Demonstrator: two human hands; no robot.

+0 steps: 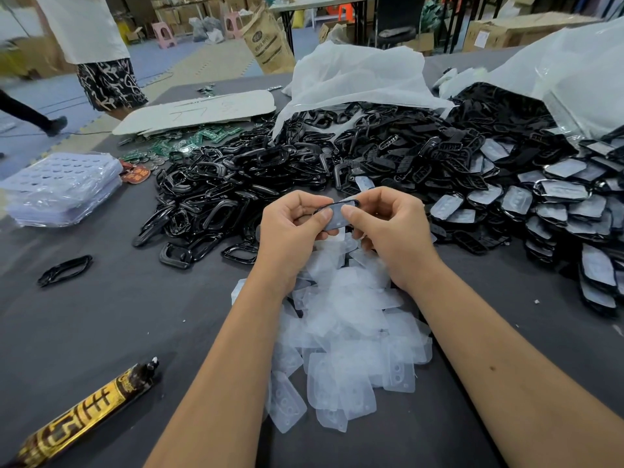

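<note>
Frame (337, 215) being pinched at both ends, left hand (290, 228) and right hand (395, 231) curling thumbs and fingers onto it, over the heap of clear pads (347, 332). Black frames (233, 184) lying piled beyond; white bags (354, 76) slumping farthest back.

No wording can be read outright: handwritten strokes are seen on the white cardboard sheet (202, 111), a round printed emblem with small lettering on the brown paper sack (266, 42), and gold ornamental characters on the dark tube (84, 417) laid on the bench (118, 315), all too blurred or stylised to be made out.
</note>
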